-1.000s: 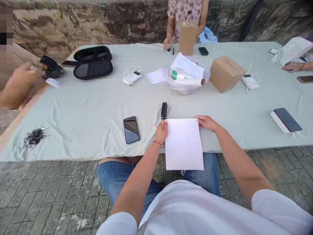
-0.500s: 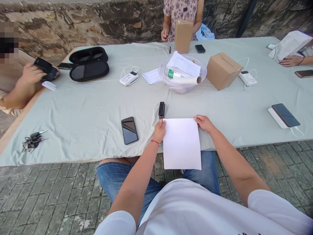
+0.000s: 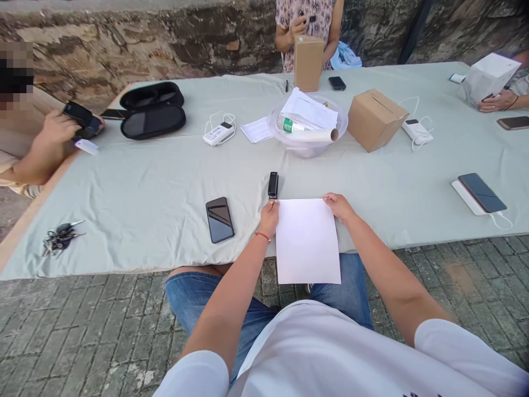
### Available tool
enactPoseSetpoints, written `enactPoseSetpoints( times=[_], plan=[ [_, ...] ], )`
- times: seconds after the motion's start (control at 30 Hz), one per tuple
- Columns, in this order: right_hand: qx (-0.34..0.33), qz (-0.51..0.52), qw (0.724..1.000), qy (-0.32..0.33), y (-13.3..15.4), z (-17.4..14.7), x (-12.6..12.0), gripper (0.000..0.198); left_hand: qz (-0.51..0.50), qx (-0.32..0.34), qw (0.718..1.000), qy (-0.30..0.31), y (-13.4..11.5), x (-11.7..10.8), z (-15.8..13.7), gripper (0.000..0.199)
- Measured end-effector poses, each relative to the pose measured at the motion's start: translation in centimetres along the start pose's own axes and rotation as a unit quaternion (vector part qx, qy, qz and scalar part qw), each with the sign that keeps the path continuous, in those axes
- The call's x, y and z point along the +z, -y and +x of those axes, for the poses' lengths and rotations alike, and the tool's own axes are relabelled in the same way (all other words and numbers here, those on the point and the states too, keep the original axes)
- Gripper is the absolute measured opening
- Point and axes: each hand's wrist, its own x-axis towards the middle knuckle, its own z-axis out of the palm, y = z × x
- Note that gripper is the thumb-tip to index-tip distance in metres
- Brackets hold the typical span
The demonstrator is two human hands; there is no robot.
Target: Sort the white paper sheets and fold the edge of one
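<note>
A blank white sheet of paper (image 3: 308,242) hangs partly over the table's near edge, above my lap. My left hand (image 3: 270,217) pinches its upper left corner, and my right hand (image 3: 339,206) grips the upper right corner between thumb and fingers. Just beyond my left hand lies a small black stapler (image 3: 273,184), close to the paper's top edge. To the left of that hand a dark smartphone (image 3: 220,219) rests flat on the cloth. Whether the paper is one sheet or a few together, I cannot tell.
Ahead stands a clear plastic bowl (image 3: 275,131) with papers and a bottle, beside a cardboard box (image 3: 377,120). Keys (image 3: 61,239) lie at left, a phone on a white power bank (image 3: 481,193) at right. People sit left and right; another stands behind a tall box (image 3: 308,63).
My right hand has shifted slightly left along the paper's top edge. Across the table, a person's hand has risen to the chest, and the person at right has turned a white box upright.
</note>
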Motion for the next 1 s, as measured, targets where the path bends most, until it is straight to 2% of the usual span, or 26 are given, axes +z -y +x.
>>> enactPoseSetpoints(
  times=[0.1,0.2,0.37,0.7,0.87,1.0],
  plan=[
    [-0.014,-0.012,1.0,0.01,-0.4,-0.1,-0.1,0.023,0.005,-0.013,1.0,-0.007,-0.1,0.2,0.4,0.027],
    [-0.02,-0.014,1.0,0.014,-0.5,-0.1,-0.2,0.022,0.061,0.001,0.998,-0.035,0.1,0.5,0.7,0.028],
    [-0.015,0.029,0.999,-0.021,-0.3,-0.1,0.0,0.023,0.125,0.028,0.99,-0.058,0.6,0.9,0.9,0.028],
    [-0.012,0.06,0.997,-0.038,-0.9,0.1,0.0,0.029,0.152,0.047,0.986,-0.053,1.0,1.1,1.0,0.029],
    [-0.04,0.046,0.995,-0.079,-0.7,-0.2,-0.2,0.041,0.165,0.053,0.982,-0.073,1.2,1.0,0.8,0.03],
    [-0.052,0.032,0.997,-0.05,-0.6,-0.5,-0.6,0.045,0.163,0.071,0.981,-0.073,1.3,0.9,0.6,0.032]
  ],
)
